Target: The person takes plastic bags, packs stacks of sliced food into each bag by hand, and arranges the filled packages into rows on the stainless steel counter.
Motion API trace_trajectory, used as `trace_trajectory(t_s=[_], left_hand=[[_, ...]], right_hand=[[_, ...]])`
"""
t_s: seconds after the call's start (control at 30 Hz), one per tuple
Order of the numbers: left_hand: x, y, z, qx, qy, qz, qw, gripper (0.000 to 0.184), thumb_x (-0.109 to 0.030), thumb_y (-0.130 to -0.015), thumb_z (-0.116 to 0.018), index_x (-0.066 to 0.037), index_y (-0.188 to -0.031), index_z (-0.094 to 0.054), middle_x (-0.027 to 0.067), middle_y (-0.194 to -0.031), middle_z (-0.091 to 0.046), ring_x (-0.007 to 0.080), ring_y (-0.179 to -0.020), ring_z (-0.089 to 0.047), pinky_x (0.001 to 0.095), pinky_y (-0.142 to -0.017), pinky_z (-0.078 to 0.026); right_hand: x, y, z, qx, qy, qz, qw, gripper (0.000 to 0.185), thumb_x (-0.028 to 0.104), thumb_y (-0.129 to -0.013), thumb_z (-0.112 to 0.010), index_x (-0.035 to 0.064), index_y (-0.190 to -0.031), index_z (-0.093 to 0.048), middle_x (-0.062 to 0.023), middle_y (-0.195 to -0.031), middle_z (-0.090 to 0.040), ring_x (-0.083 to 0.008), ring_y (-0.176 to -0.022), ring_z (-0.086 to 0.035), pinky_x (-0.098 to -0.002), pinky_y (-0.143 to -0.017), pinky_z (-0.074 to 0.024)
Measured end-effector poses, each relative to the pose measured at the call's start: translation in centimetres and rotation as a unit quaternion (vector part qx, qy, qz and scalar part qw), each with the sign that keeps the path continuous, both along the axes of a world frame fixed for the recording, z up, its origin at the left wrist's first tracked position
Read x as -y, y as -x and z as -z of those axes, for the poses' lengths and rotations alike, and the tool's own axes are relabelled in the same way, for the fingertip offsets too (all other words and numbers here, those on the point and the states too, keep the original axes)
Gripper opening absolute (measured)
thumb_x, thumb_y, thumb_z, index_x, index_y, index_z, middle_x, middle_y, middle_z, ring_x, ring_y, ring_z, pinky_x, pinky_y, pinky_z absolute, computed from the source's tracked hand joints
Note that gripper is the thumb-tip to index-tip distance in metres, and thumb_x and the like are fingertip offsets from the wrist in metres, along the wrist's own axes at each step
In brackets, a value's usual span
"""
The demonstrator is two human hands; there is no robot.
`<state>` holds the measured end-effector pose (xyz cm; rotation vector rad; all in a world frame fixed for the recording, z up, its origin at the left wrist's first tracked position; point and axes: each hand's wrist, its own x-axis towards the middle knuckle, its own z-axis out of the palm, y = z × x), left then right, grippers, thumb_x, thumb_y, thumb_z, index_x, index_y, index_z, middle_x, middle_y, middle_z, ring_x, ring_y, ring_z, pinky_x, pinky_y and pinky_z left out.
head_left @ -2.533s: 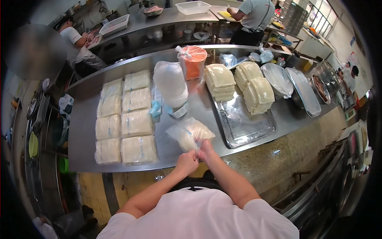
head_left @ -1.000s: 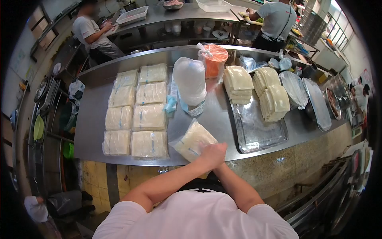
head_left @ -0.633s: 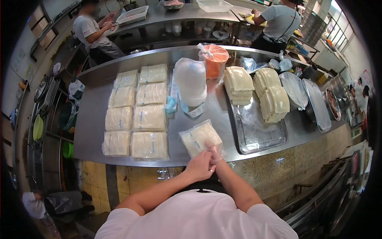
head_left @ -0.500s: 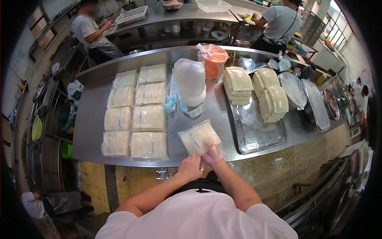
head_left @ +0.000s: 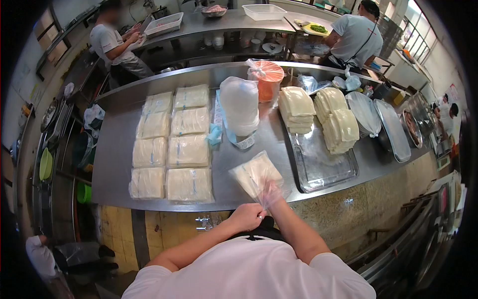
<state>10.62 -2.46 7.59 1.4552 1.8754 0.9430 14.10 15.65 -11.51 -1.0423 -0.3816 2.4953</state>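
Note:
A clear bag of pale flat sheets [head_left: 255, 174] lies tilted at the front edge of the steel table. My right hand [head_left: 270, 192] is inside the bag's mouth, against the sheets; its fingers are blurred by the plastic. My left hand [head_left: 247, 217] is closed on the bag's open edge and wears a ring. Left of the bag, several filled bags [head_left: 189, 151] lie in two columns. Beyond it stands a roll of clear bags [head_left: 239, 105] with a blue band. To the right, stacks of pale sheets [head_left: 340, 124] rest on a metal tray [head_left: 326, 174].
An orange container in plastic [head_left: 269, 82] stands at the back. Covered trays [head_left: 393, 130] and a bowl [head_left: 411, 128] sit at the right end of the steel table [head_left: 112, 149]. Two people work at a rear counter [head_left: 219, 22]; other people are at the far right and lower left.
The bag has turned and shifted over the last moments. My left hand has moved slightly down and right, pulling the bag's edge out. At the rear right, the co-worker has leaned away from the yellow board.

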Motion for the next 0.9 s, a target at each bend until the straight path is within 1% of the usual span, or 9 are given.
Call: trace_trajectory(t_s=[0.1, 0.2, 0.27, 0.37, 0.47, 0.63, 0.73, 0.83, 0.9], left_hand=[[0.1, 0.6, -2.9, 0.052, 0.010, -0.006, 0.999, 0.019, -0.022, -0.090, -0.069, -0.005, -0.083, -0.066, 0.0163, -0.080, -0.064, 0.0400, -0.075, -0.062, 0.0468, -0.069, -0.051], [-0.4, 3.5, -2.6, 0.030, -0.134, -0.183, 0.973, 0.018, -0.021, -0.090, -0.071, -0.004, -0.093, -0.068, 0.0156, -0.089, -0.068, 0.0373, -0.078, -0.065, 0.0458, -0.072, -0.052], [-1.2, 7.2, -0.5, -0.117, -0.215, -0.296, 0.923, 0.028, -0.030, -0.093, -0.070, -0.002, -0.095, -0.068, 0.0163, -0.096, -0.071, 0.0365, -0.082, -0.067, 0.0444, -0.077, -0.053], [-0.6, 10.1, 3.2, -0.010, -0.052, -0.311, 0.949, 0.031, -0.031, -0.100, -0.066, 0.000, -0.104, -0.066, 0.0144, -0.097, -0.071, 0.0257, -0.083, -0.066, 0.0373, -0.077, -0.053], [0.6, 11.0, 4.3, 0.444, 0.047, -0.197, 0.873, 0.031, -0.030, -0.107, -0.057, 0.000, -0.111, -0.064, 0.0081, -0.097, -0.069, 0.0172, -0.083, -0.063, 0.0315, -0.076, -0.052], [1.9, 9.1, 6.8, 0.570, -0.048, -0.222, 0.790, 0.025, -0.026, -0.110, -0.051, -0.004, -0.107, -0.064, 0.0010, -0.085, -0.062, 0.0124, -0.071, -0.057, 0.0304, -0.069, -0.051], [3.0, 9.5, 8.5, 0.590, -0.043, -0.282, 0.755, 0.025, -0.025, -0.110, -0.050, -0.005, -0.102, -0.063, -0.0009, -0.079, -0.058, 0.0114, -0.066, -0.055, 0.0298, -0.064, -0.050], [4.3, 10.7, 7.6, 0.564, -0.010, -0.317, 0.762, 0.026, -0.026, -0.110, -0.050, -0.006, -0.100, -0.063, -0.0014, -0.078, -0.057, 0.0105, -0.065, -0.054, 0.0290, -0.062, -0.050], [4.7, 11.0, 6.6, 0.543, 0.006, -0.318, 0.777, 0.026, -0.027, -0.109, -0.051, -0.006, -0.100, -0.064, -0.0012, -0.078, -0.058, 0.0102, -0.065, -0.054, 0.0287, -0.062, -0.049]], right_hand=[[0.8, -0.6, -6.1, 0.016, 0.001, -0.067, 0.998, 0.048, 0.028, -0.098, -0.063, 0.0063, -0.140, -0.054, -0.0166, -0.134, -0.061, -0.0354, -0.122, -0.060, -0.0554, -0.097, -0.0519], [1.5, -1.9, -11.9, -0.071, 0.010, -0.084, 0.994, 0.058, 0.037, -0.098, -0.062, 0.0052, -0.145, -0.050, -0.0191, -0.144, -0.056, -0.0388, -0.131, -0.055, -0.0600, -0.107, -0.0449], [1.8, -2.6, -15.7, -0.154, 0.023, -0.081, 0.984, 0.064, 0.042, -0.099, -0.060, 0.0046, -0.149, -0.046, -0.0206, -0.148, -0.053, -0.0412, -0.135, -0.051, -0.0618, -0.112, -0.0391], [2.5, -3.7, -19.5, -0.229, 0.054, -0.069, 0.969, 0.070, 0.048, -0.099, -0.058, 0.0051, -0.152, -0.043, -0.0222, -0.152, -0.049, -0.0444, -0.138, -0.047, -0.0640, -0.117, -0.0335], [3.1, -4.4, -20.5, -0.223, 0.047, -0.043, 0.973, 0.072, 0.050, -0.099, -0.058, 0.0064, -0.153, -0.042, -0.0224, -0.153, -0.047, -0.0454, -0.139, -0.046, -0.0651, -0.116, -0.0339], [3.2, -5.2, -22.0, -0.201, 0.032, -0.052, 0.978, 0.070, 0.050, -0.099, -0.059, 0.0076, -0.153, -0.042, -0.0208, -0.152, -0.048, -0.0450, -0.138, -0.047, -0.0656, -0.116, -0.0349], [2.8, -5.1, -24.3, -0.162, -0.048, -0.034, 0.985, 0.065, 0.045, -0.100, -0.059, 0.0079, -0.152, -0.044, -0.0196, -0.152, -0.049, -0.0411, -0.138, -0.049, -0.0620, -0.116, -0.0370], [1.2, -4.6, -24.9, -0.065, -0.252, -0.065, 0.963, 0.060, 0.042, -0.102, -0.059, 0.0087, -0.150, -0.046, -0.0178, -0.151, -0.051, -0.0367, -0.136, -0.052, -0.0564, -0.117, -0.0377], [0.3, -3.1, -25.2, 0.221, -0.518, -0.209, 0.800, 0.063, 0.040, -0.102, -0.058, 0.0070, -0.153, -0.043, -0.0205, -0.157, -0.043, -0.0329, -0.146, -0.042, -0.0515, -0.122, -0.0282]])
